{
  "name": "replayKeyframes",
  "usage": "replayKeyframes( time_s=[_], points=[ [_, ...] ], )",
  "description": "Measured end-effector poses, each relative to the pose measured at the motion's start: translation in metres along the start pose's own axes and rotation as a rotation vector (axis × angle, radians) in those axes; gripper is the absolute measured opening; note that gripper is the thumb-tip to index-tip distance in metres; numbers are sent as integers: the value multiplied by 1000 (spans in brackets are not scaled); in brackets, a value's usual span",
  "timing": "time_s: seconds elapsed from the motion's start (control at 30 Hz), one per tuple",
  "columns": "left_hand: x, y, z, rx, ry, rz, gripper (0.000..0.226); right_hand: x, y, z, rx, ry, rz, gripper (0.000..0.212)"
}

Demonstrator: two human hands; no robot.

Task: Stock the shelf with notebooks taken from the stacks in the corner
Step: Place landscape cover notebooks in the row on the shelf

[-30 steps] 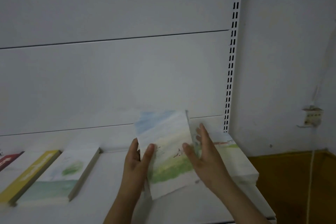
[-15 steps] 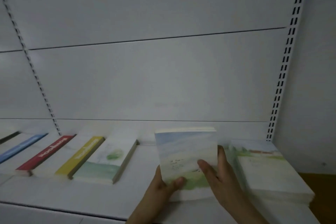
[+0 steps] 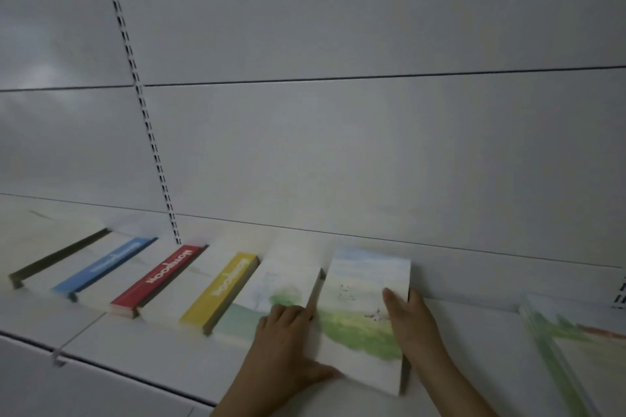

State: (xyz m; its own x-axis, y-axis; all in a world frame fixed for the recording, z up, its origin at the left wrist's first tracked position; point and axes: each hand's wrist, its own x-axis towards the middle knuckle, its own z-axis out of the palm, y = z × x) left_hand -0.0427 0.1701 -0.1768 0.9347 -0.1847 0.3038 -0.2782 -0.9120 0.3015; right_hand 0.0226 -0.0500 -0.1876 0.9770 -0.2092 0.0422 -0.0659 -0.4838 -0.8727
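Here, your stock as it lies on the white shelf (image 3: 169,359), left to right.

Item one: a dark-spined notebook (image 3: 57,257), far left, lying flat and angled, blurred.
Item two: a blue-spined notebook (image 3: 105,264), just right of it, overlapping in the same slant.
Item three: a red-spined notebook (image 3: 159,278), white lettering on the spine.
Item four: a yellow-spined notebook (image 3: 220,291), white lettering likewise.
Item five: a pale notebook with a green tree (image 3: 271,291) on its cover, flat, touching the yellow one's right side.
Item six: the watercolour notebook (image 3: 359,311), sky above and green field below, lying just beside item five at the right end of the row. This is the one you hold.

Your left hand (image 3: 288,345) rests at its left edge, fingers (image 3: 288,313) loosely bent across the gap onto item five, thumb pressed along the near left corner of the cover. Your right hand (image 3: 410,318) grips the right edge, thumb on top of the cover and fingers curled down round the side.

Item seven: a stack of landscape notebooks (image 3: 576,349), near right, well apart from the row, partly cut off by the frame.

Fixtures: a slotted upright (image 3: 142,112) on the white back panel (image 3: 338,152), behind the red spine.
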Motion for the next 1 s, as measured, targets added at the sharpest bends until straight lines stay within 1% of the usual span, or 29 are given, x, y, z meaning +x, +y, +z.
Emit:
replayKeyframes(
  time_s=[0.03, 0.07, 0.1, 0.13, 0.17, 0.2, 0.23, 0.27, 0.33, 0.4, 0.47, 0.53, 0.6, 0.7, 0.77, 0.87, 0.9, 1.0],
  points=[
    [1, -8, 6, 105, -18, -10, 106, 3, 11, 3, -227, 54, -18, 44],
    [1, -15, 13, 142, -23, -7, 95, 5, 22, 5, -414, 112, -64, 53],
    [-1, -20, 18, 127, -5, 12, 85, 7, 32, 7, -500, 138, -128, 62],
    [-2, -25, 23, 104, 5, 21, 76, 7, 37, 9, -519, 140, -172, 68],
    [-2, -29, 27, 87, 28, 35, 70, 8, 41, 11, -521, 143, -197, 70],
    [-1, -31, 28, 90, 69, 48, 68, 11, 44, 13, -541, 143, -202, 67],
    [1, -31, 28, 86, 65, 44, 67, 11, 43, 13, -560, 143, -189, 60],
    [2, -30, 26, 94, 62, 46, 66, 11, 39, 12, -568, 177, -180, 53],
    [1, -30, 29, 122, 78, 45, 66, 11, 38, 12, -479, 255, -171, 49],
    [1, -30, 31, 130, 51, 23, 67, 10, 38, 11, -361, 290, -185, 47],
    [1, -31, 32, 103, 48, 4, 68, 12, 39, 13, -324, 190, -231, 43],
    [2, -31, 29, 69, 10, -18, 70, 16, 43, 17, -359, 117, -291, 31],
    [2, -32, 29, 63, -2, -18, 71, 18, 44, 17, -375, 104, -323, 25],
    [2, -33, 30, 49, -10, -15, 70, 18, 43, 17, -372, 81, -306, 18],
    [2, -35, 30, 56, 5, -10, 71, 16, 41, 15, -366, 50, -286, 25],
    [2, -34, 30, 59, 4, 11, 70, 18, 39, 10, -347, -4, -276, 44],
    [2, -35, 31, 77, 12, 21, 70, 18, 37, 8, -349, -32, -261, 44],
    [-1, -37, 32, 127, 28, 39, 70, 20, 37, 7, -356, -82, -246, 30]
  ],
)
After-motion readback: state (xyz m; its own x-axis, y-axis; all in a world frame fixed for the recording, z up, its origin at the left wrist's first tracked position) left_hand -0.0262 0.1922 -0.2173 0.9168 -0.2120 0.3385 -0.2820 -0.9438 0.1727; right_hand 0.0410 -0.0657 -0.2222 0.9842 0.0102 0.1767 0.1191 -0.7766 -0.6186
